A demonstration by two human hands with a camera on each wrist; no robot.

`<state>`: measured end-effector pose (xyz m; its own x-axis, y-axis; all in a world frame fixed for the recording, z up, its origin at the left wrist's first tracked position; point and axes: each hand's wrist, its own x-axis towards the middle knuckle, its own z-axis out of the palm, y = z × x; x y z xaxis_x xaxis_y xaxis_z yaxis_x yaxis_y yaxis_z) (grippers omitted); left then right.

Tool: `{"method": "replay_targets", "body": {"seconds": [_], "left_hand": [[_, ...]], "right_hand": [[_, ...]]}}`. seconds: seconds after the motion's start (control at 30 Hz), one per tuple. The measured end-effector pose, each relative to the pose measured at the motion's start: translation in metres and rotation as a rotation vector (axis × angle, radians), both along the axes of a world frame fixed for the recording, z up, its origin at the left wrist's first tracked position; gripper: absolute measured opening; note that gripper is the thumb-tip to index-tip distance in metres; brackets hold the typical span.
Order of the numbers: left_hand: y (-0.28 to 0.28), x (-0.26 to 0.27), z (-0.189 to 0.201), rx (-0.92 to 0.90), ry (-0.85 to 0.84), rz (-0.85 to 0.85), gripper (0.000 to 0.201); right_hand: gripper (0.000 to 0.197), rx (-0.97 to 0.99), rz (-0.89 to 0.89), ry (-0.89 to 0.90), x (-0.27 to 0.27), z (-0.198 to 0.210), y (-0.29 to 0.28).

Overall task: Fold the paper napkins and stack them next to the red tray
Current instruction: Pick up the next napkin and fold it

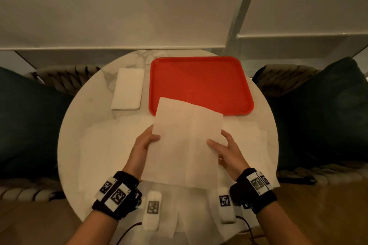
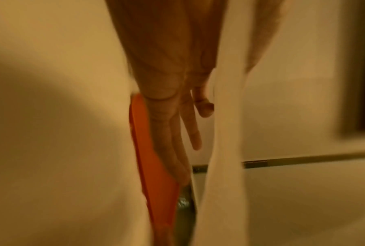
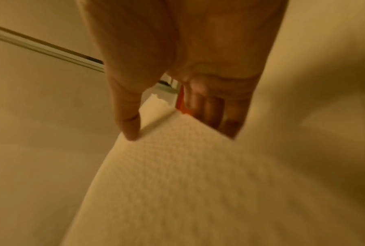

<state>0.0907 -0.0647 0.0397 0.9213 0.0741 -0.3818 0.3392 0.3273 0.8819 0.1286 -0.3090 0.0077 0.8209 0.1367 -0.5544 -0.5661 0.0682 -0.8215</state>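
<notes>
I hold one white paper napkin (image 1: 185,141) up over the middle of the round marble table (image 1: 89,109), its far corner overlapping the red tray (image 1: 201,83). My left hand (image 1: 152,139) pinches its left edge, thumb on top and fingers underneath. My right hand (image 1: 216,145) pinches the right edge the same way. A crease runs down the sheet's middle. In the left wrist view the fingers (image 2: 171,116) lie beside the napkin (image 2: 226,116) with the tray (image 2: 150,158) behind. The right wrist view shows the thumb (image 3: 129,119) on the napkin (image 3: 177,166). Folded napkins (image 1: 128,88) lie stacked left of the tray.
Unfolded napkins (image 1: 111,145) cover the table under and around my hands, some hanging over the near edge. Two white marker blocks (image 1: 152,211) with cables sit at the near edge. Dark cushions (image 1: 29,121) on woven chairs flank the table.
</notes>
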Motion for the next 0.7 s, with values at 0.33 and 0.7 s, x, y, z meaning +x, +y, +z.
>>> {"method": "replay_targets", "body": {"seconds": [0.33, 0.7], "left_hand": [[0.072, -0.033, 0.008, 0.633, -0.118, -0.046, 0.013], [0.084, -0.02, 0.007, 0.78, -0.304, -0.098, 0.016]], "right_hand": [[0.028, -0.097, 0.156, -0.143, 0.002, 0.008, 0.096], [0.027, -0.007, 0.172, -0.184, 0.009, 0.027, 0.199]]}}
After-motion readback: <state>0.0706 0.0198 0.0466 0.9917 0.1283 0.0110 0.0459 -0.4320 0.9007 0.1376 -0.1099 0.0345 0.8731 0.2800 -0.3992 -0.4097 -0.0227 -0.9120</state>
